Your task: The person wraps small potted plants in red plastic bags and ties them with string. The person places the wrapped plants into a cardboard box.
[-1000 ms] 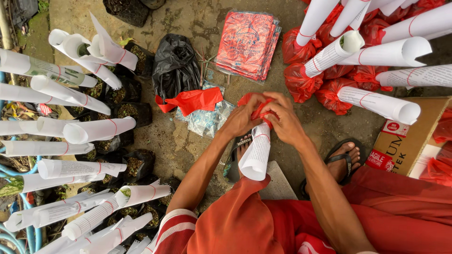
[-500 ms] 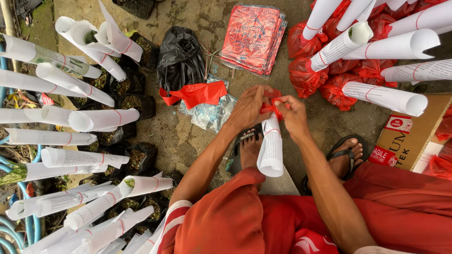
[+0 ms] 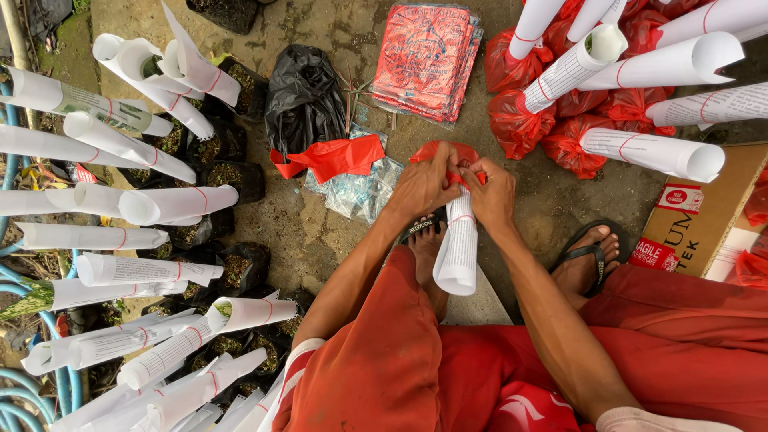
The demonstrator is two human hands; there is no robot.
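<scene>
Two hands meet at the middle of the head view, the only view there is. The left hand (image 3: 424, 186) and the right hand (image 3: 490, 196) have their fingers closed on the red plastic bag (image 3: 448, 156) that wraps the base of a rolled paper tube (image 3: 458, 248); the fingertips pinch the bag's mouth tight against the roll, just above a red band around the paper. The tube points back toward the person's lap, between the sandalled feet (image 3: 590, 258), its open end nearest the camera.

Beyond the hands on the concrete floor (image 3: 320, 232) lie a loose red bag (image 3: 332, 158), a black plastic bag (image 3: 302, 100), some clear packets (image 3: 360, 190) and a stack of flat red bags (image 3: 426, 60). Finished red-bagged tubes (image 3: 576, 72) lean at the upper right beside a cardboard box (image 3: 704, 216); many unbagged tubes in black soil pots (image 3: 172, 204) fill the left.

As a judgement: the thin plastic could tear if pulled too hard at the pinch, or slip from the fingers and let the bag open. Squeezing the roll could crumple the paper and whatever it shields inside.
</scene>
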